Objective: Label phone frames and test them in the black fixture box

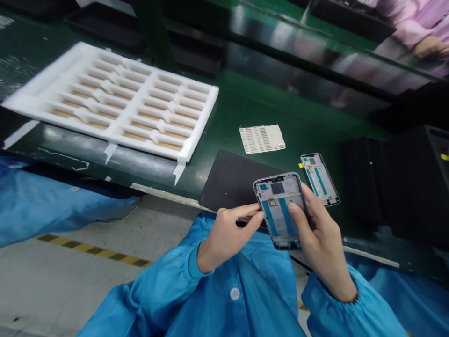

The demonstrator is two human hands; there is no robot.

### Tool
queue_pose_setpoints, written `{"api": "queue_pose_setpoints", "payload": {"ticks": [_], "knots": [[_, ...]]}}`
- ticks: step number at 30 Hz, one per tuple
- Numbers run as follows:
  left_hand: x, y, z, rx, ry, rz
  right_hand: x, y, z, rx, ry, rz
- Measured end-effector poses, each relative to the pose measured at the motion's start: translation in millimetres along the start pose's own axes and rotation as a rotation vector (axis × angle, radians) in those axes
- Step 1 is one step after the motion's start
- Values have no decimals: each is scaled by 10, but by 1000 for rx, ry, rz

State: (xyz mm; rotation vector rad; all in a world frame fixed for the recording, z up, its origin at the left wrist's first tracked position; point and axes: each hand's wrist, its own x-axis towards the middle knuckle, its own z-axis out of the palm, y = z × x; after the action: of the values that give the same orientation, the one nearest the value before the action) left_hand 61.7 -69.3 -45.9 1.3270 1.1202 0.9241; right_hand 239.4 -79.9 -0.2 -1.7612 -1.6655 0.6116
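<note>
Clamping right hand (321, 236) fingers on a silver, blue-striped rectangular phone frame (279, 216). Touching its edge with left hand (231, 234), cannot tell whether pinching, facing rectangular black mat (231, 180) beyond fingertips.

The person's left arm, in a loose, glossy blue cloth sleeve (154, 292), slanted forward and inward from the lower left, the gathered cuff ending at the bare wrist. The bare left hand (229, 236) pointed toward the right, its thumb and forefinger outstretched with tips close together. The right arm, in a matching sleeve (351, 309), slanted up from the lower right. The bare right hand (321, 231) was curled in a grip, thumb (299, 217) laid diagonally across the front, fingers extended behind.
</note>
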Motion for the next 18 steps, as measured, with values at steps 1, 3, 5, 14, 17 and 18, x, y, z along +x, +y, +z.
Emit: {"api": "queue_pose_setpoints", "payload": {"ticks": [1,3,5,14,17,18], "knots": [[-1,-3,-1,27,-9,7,-6,-5,-1,-15,7,-6],[-4,-6,0,70,-18,22,-28,-18,4,-58,24,-24],[-8,-7,11,105,-19,35,-68,-37,28,-107,46,-55],[7,12,63,190,11,38,-287,-173,184,-376,170,-192],[12,33,35,117,-35,3,-250,-163,164,-330,183,-173],[13,38,26,104,-44,-6,-235,-154,155,-310,181,-169]]}}
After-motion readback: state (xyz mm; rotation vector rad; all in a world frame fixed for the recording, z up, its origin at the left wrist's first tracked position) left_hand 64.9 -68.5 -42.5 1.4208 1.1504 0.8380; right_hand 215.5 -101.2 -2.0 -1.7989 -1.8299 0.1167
